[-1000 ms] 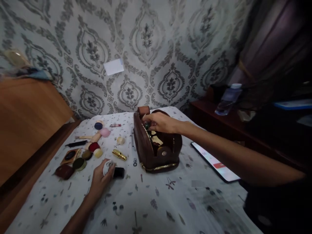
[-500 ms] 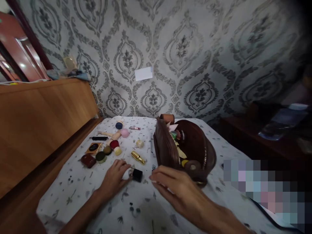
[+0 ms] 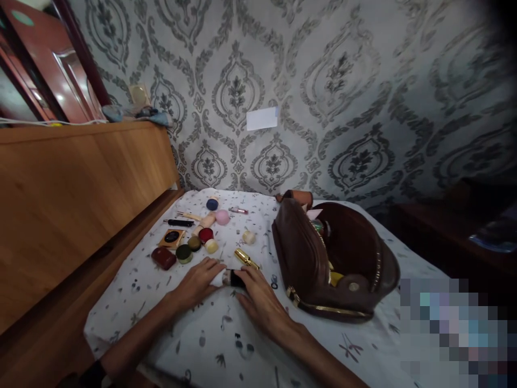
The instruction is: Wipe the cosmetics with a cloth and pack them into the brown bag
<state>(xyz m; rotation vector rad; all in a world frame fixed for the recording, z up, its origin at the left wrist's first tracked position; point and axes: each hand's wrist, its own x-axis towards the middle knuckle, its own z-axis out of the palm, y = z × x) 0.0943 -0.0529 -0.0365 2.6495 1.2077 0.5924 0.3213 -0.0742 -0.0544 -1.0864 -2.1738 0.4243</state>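
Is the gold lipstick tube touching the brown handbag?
Apart: the head view shows patterned cloth between the gold lipstick tube and the brown handbag.

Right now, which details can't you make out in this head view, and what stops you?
In the head view:
Black-capped container: partly covered by the left hand and right hand.
Brown handbag: lower contents hidden by its walls.
White card on the wall: any writing is too small.
Lower right corner: masked by a pixelated patch.
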